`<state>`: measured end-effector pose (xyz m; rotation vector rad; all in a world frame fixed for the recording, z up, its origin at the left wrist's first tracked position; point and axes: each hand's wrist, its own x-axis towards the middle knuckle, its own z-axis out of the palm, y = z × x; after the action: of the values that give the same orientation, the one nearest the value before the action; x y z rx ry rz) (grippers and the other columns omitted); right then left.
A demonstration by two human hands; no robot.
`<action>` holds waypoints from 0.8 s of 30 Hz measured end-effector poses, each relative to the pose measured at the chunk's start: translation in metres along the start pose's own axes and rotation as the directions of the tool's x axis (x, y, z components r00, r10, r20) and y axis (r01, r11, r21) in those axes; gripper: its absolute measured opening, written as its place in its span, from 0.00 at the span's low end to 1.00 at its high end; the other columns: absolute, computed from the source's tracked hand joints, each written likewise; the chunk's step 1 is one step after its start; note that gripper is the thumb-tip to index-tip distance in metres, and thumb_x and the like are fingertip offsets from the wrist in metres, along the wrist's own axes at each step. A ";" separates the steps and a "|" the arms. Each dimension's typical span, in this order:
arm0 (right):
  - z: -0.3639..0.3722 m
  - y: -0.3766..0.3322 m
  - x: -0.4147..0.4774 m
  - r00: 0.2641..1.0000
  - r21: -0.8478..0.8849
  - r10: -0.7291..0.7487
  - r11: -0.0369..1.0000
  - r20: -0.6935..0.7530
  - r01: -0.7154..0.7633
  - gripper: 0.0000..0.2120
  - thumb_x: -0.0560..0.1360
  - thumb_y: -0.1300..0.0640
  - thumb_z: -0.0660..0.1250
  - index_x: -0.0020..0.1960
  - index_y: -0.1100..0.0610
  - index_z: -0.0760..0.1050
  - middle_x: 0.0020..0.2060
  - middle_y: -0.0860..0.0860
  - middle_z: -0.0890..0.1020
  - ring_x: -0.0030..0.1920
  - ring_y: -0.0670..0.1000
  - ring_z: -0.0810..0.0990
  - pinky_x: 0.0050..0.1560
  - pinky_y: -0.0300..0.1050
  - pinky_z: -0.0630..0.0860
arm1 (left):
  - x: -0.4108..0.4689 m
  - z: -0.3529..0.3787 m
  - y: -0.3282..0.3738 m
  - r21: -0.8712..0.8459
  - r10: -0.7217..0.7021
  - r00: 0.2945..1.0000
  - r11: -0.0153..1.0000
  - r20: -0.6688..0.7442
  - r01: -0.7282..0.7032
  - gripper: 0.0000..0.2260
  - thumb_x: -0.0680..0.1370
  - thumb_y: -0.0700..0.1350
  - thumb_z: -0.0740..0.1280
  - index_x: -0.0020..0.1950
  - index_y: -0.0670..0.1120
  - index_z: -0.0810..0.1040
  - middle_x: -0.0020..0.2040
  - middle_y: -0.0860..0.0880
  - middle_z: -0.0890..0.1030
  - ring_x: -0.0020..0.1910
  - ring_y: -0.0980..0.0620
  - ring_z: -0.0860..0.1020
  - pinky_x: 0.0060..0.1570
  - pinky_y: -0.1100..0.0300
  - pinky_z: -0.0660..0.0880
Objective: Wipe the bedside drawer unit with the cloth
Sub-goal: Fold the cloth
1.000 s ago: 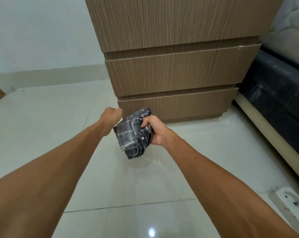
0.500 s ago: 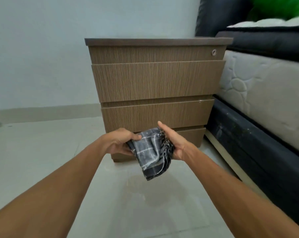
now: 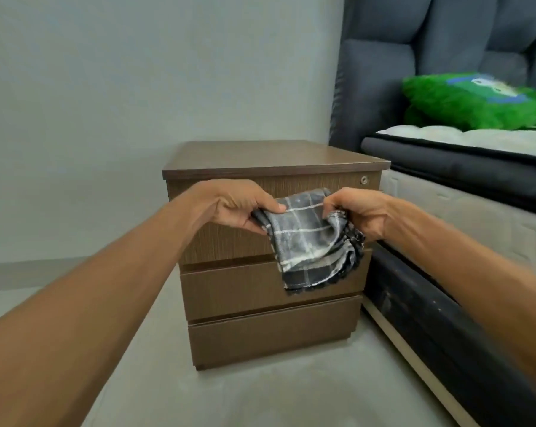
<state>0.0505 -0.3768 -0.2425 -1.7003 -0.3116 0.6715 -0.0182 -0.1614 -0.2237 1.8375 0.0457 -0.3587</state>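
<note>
Grey wall [image 3: 106, 87]: fills the upper left and centre of the frame, plain.
Pale floor [image 3: 229, 396]: runs across the bottom, with open room left of the unit and in front of it.
Bed [image 3: 445, 318]: down the right side. Dark padded headboard [image 3: 383, 72] upper right, quilted mattress [image 3: 460, 211] over a dark base. Its lower end is cut off by the frame edge.
Bedside drawer unit [image 3: 270, 303]: centre of frame, brown wood grain, three drawer fronts under a thin overhanging top. Its right side is just beside the bed base; can't tell if they touch. Left side and front are free.
Green cushion [image 3: 476, 103]: on the mattress, upper right, blurred and partly cut off.
Cloth [image 3: 306, 241]: grey plaid, centre of frame, held up before the top drawer front. It hangs over the right part of the middle drawer and hides it. Contact with the wood is unclear.
Left hand [image 3: 233, 204]: thumb and curled fingers pinch the cloth's upper left corner.
Right hand [image 3: 362, 211]: fingers clenched on the bunched right edge.
Round lock [image 3: 364, 180]: at the unit's upper right.
</note>
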 end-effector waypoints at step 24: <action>0.070 -0.213 0.007 0.871 0.326 0.477 0.848 -0.121 -0.419 0.15 0.70 0.69 0.58 0.55 0.64 0.74 0.40 0.62 0.82 0.43 0.61 0.81 0.54 0.64 0.78 | -0.062 -0.091 0.123 -0.763 -0.435 0.899 0.563 0.052 0.317 0.14 0.76 0.40 0.69 0.61 0.42 0.77 0.50 0.43 0.85 0.48 0.45 0.84 0.47 0.49 0.81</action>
<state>0.0472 -0.2651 -0.0475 -1.5450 0.3328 0.8356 -0.0311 -0.1026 -0.0698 0.9733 0.6225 -0.4220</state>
